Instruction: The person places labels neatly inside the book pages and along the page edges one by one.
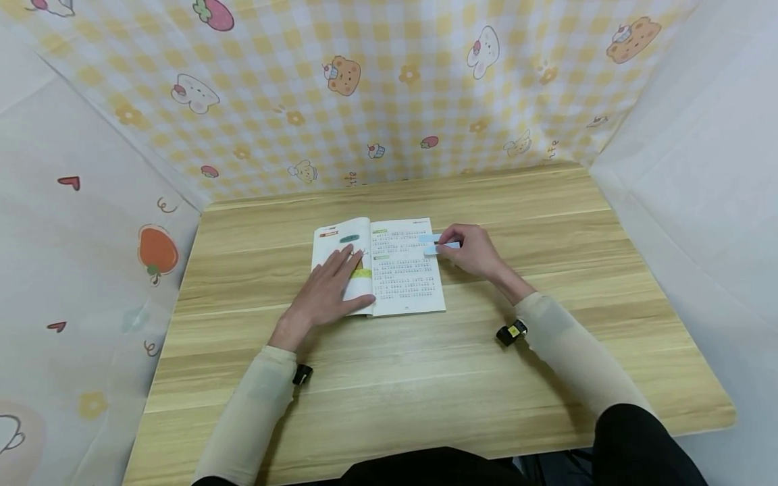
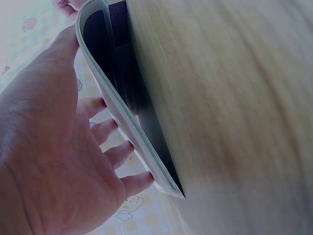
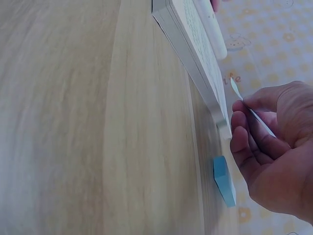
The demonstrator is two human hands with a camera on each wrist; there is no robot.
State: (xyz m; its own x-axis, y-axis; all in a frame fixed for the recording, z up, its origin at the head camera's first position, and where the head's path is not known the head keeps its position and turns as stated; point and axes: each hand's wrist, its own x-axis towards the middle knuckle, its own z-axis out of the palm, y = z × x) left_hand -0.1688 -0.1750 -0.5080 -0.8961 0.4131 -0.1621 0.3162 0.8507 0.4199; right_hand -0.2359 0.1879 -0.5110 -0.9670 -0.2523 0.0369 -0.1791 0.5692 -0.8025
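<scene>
A book [image 1: 407,297] lies open on the wooden table, printed text on its right page and a coloured picture on its left. My left hand [image 1: 327,287] rests on the left page with fingers spread, thumb by the spine; the left wrist view shows the fingertips [image 2: 142,182] on the page. My right hand [image 1: 474,251] pinches a light blue paper strip [image 1: 431,250] between thumb and fingers, over the right page's outer edge. Just above it in the head view, another light blue strip [image 1: 429,237] overlaps the page. From the side, the held strip [image 3: 263,123] looks thin.
Near the book's edge in the right wrist view is a teal-blue piece [image 3: 224,181]. The wooden table [image 1: 389,378] reaches back to a yellow checked cloth [image 1: 401,101]. White sheets stand along the left and right. Each wrist wears a small black camera [image 1: 512,333].
</scene>
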